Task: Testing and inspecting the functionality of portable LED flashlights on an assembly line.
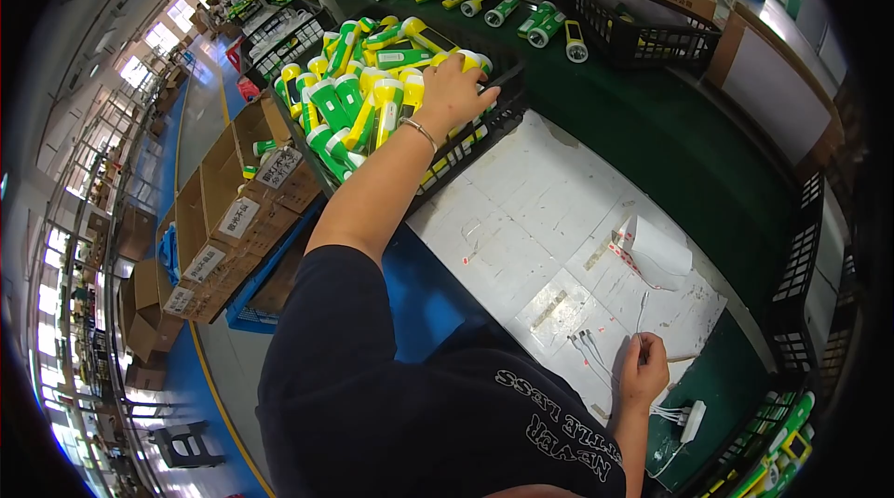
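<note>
My left hand [454,96] reaches over the far right part of a black crate [507,93] heaped with green and yellow flashlights [349,93]. Its fingers are apart and bent over flashlights at the edge of the pile, with the thumb stretched out to the side; the fingertips are partly hidden. At the near end of the white work board [521,209], my right hand [644,372] is closed on a thin white cable [643,307], whose end sticks up past the fingers. Several more white cables [589,349] lie just left of that hand.
A white charging block [692,421] with cables sits by my right wrist. A curled white sheet [656,254] lies on the board. Flashlights [501,12] line the green belt [652,116] beyond. Black crates [643,37] stand far right and near right; cardboard boxes [233,209] stand left.
</note>
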`<action>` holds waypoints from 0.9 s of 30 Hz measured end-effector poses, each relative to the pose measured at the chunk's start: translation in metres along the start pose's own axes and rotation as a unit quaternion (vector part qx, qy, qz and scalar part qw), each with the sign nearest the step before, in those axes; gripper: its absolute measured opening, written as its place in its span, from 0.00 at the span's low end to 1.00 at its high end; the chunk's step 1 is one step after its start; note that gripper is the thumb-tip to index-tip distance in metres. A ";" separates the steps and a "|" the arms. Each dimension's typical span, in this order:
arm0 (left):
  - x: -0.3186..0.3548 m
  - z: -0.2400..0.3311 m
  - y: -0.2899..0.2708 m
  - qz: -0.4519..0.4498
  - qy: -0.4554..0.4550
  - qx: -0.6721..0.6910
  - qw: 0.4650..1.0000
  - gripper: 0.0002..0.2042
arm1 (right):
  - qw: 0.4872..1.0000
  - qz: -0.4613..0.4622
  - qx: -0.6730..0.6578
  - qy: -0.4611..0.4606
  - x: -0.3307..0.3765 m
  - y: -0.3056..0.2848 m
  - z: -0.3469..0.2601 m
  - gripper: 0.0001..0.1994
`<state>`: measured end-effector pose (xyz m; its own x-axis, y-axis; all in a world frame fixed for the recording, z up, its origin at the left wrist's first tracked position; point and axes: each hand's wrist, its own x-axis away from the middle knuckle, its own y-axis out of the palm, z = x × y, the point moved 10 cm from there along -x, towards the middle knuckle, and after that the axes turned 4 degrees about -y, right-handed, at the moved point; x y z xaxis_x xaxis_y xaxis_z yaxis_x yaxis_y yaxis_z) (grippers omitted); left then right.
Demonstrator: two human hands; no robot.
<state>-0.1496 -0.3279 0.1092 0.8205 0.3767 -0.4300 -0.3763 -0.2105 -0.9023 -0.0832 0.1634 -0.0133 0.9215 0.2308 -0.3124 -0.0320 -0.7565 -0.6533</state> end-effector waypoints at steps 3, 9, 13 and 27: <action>0.001 -0.001 -0.001 0.002 -0.002 0.001 1.000 0.20 | 1.000 0.004 0.001 -0.008 0.001 0.000 -0.002 0.07; 0.001 0.005 -0.010 0.043 -0.002 0.034 0.999 0.21 | 1.000 0.016 0.000 -0.006 0.001 -0.006 -0.008 0.06; 0.013 0.076 -0.036 0.139 0.118 0.114 0.977 0.23 | 0.998 0.022 0.053 -0.041 -0.002 -0.009 -0.016 0.04; -0.145 0.169 0.187 -0.143 -0.061 0.163 0.974 0.35 | 0.988 0.013 0.086 -0.125 -0.020 -0.020 -0.032 0.08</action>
<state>-0.4117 -0.2692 -0.0026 0.8618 0.4868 -0.1429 -0.2734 0.2085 -0.9390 -0.0883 0.1544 0.0281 0.7954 0.3730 -0.4778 -0.1395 -0.6544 -0.7431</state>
